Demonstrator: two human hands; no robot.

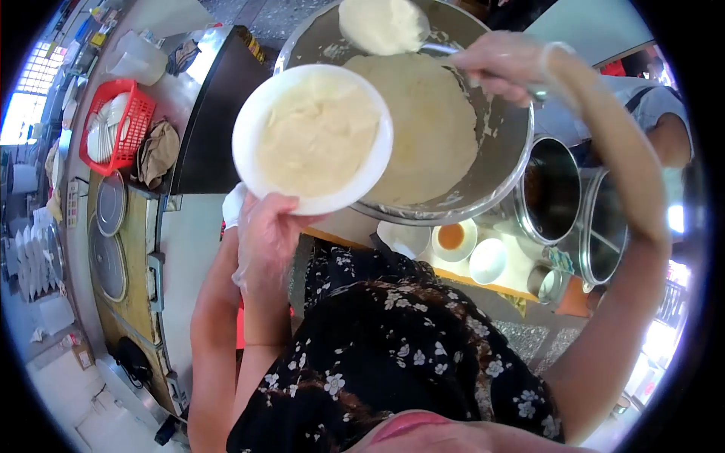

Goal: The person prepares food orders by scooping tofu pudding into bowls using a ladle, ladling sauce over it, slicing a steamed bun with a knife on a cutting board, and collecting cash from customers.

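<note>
My left hand (272, 219), in a clear plastic glove, grips the near rim of a white bowl (249, 143). Pale, creamy batter (321, 136) fills much of that bowl. In my gloved right hand (502, 66), fingers wrapped round the handle, is a large spoon (445, 50), its head covered by a heaped scoop of white batter (384, 26). The scoop is above the far side of a big metal basin (510, 162), which holds a broad mass of the same batter (430, 143). The white bowl overlaps the basin's left side from above.
Small white bowls, one with brown liquid (451, 237), stand below the basin. Metal pots (555, 189) are at right. A red basket (140, 124) of white dishes stands at left near round lids (107, 260). A second forearm (211, 325) runs beside my left arm.
</note>
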